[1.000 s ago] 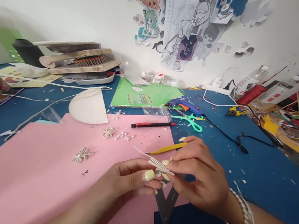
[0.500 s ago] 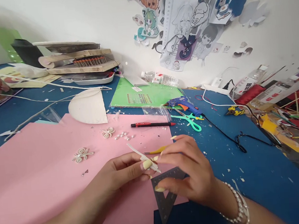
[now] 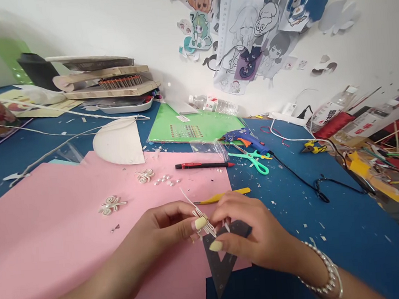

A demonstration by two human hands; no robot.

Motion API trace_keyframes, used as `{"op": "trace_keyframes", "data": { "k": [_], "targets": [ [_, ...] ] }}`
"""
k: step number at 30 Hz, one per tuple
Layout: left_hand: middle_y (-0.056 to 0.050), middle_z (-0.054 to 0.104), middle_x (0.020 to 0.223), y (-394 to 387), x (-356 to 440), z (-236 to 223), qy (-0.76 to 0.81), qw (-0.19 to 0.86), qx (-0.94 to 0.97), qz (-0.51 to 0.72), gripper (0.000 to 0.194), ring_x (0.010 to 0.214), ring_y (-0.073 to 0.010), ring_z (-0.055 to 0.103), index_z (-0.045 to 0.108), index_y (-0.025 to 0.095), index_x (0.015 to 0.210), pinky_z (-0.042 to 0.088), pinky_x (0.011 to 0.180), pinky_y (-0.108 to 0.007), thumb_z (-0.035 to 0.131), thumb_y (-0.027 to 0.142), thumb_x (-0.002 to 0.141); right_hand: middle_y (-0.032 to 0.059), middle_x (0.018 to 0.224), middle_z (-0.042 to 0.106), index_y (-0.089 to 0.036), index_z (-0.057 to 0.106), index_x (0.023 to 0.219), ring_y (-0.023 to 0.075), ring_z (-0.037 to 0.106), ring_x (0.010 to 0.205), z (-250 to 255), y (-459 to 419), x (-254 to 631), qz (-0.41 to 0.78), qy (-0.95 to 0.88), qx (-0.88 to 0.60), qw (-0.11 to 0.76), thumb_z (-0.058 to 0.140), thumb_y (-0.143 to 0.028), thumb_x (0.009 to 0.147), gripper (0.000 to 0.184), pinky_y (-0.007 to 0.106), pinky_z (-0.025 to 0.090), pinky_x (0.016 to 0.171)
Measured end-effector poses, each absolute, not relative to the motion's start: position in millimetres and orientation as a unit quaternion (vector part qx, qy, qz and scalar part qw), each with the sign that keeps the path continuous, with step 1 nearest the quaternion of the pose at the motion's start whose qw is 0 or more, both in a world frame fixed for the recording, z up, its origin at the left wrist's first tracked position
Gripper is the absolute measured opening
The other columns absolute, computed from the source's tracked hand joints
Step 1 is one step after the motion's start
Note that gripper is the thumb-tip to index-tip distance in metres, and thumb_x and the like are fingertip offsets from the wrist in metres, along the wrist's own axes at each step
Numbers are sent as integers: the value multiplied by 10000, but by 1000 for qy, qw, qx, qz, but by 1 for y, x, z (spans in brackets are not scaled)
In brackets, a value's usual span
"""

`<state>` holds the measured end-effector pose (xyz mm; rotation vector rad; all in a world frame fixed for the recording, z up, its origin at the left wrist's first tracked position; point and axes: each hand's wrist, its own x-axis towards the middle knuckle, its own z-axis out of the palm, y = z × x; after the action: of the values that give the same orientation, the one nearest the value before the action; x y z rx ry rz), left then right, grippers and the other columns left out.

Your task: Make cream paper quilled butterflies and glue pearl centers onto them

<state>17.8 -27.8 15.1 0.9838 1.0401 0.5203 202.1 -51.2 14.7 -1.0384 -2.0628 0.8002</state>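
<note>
Both of my hands pinch a small white cord ornament (image 3: 202, 219) just above a pink sheet (image 3: 71, 233). My left hand (image 3: 165, 235) grips its left side with thumb and forefinger closed. My right hand (image 3: 251, 237) holds the right side, its fingers curled round the cord strands. A thin cord tail sticks up to the left. A dark set square (image 3: 226, 267) lies under my right hand. Yellow tweezers (image 3: 224, 195) lie just beyond my fingers.
Two finished cord ornaments (image 3: 111, 205) and loose pearls (image 3: 165, 181) lie on the pink sheet. A red pencil (image 3: 204, 165), green scissors (image 3: 253, 159), a blue glue gun (image 3: 243, 139) with its black cable, a white fan piece (image 3: 119, 144) and a green sheet (image 3: 194, 127) sit farther back. Clutter fills the right side.
My hands have drawn closer together and lower with the ornament. The right hand has shifted off the tweezers, which now lie uncovered on the table.
</note>
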Motion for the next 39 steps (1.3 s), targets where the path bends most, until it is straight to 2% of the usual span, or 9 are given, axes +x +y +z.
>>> {"op": "trace_keyframes", "data": {
  "k": [6,10,16,19,24,27,33,39],
  "targets": [
    [38,630,625,-22,16,10,432,730,480,224,188,656,-134,510,678,217,601,385,654,-210,655,365,716,-29,604,484,-164,524,668,79,458,587,16,-54,197,339,-769,-429,331,503,-252,826,182,197,360,544],
    [28,674,677,-23,13,13,436,730,478,220,180,708,-151,546,698,229,617,414,686,-212,639,359,726,-38,597,472,-169,482,642,72,446,580,18,-53,200,342,-754,-433,355,508,-221,805,172,189,355,543],
    [50,681,684,-22,14,14,434,729,487,208,53,729,-158,594,724,263,685,437,707,-224,684,294,670,-37,594,481,-166,486,648,71,452,572,15,-55,199,341,-752,-437,358,527,-219,789,156,189,354,536],
    [71,695,685,-21,14,12,422,713,517,216,58,704,-132,607,721,277,689,447,684,-191,665,265,694,-24,616,510,-160,501,670,78,468,587,12,-55,199,283,-777,-428,365,530,-209,788,132,206,368,557],
    [104,708,778,-26,11,6,418,687,533,262,132,781,-113,640,704,333,766,474,686,-132,700,227,687,11,657,557,-151,547,709,118,473,634,7,-55,200,57,-832,-414,364,500,-153,801,103,272,362,606],
    [101,706,786,-30,11,4,424,672,543,273,185,752,-113,642,696,346,809,491,663,-127,715,219,675,10,661,570,-156,557,727,128,454,638,5,-56,201,-9,-848,-406,340,503,-156,818,106,288,357,615],
    [98,702,793,-31,12,4,407,660,569,275,166,745,-101,647,693,349,797,494,654,-104,698,221,693,6,659,579,-158,565,733,133,434,632,4,-59,203,-53,-855,-397,328,552,-168,809,78,305,347,621],
    [95,690,795,-33,12,-1,395,627,595,312,208,722,-95,638,679,383,832,489,612,-81,693,221,703,7,641,570,-152,564,701,129,418,623,5,-61,203,-34,-855,-399,331,547,-163,804,105,298,344,613]
  ]
}}
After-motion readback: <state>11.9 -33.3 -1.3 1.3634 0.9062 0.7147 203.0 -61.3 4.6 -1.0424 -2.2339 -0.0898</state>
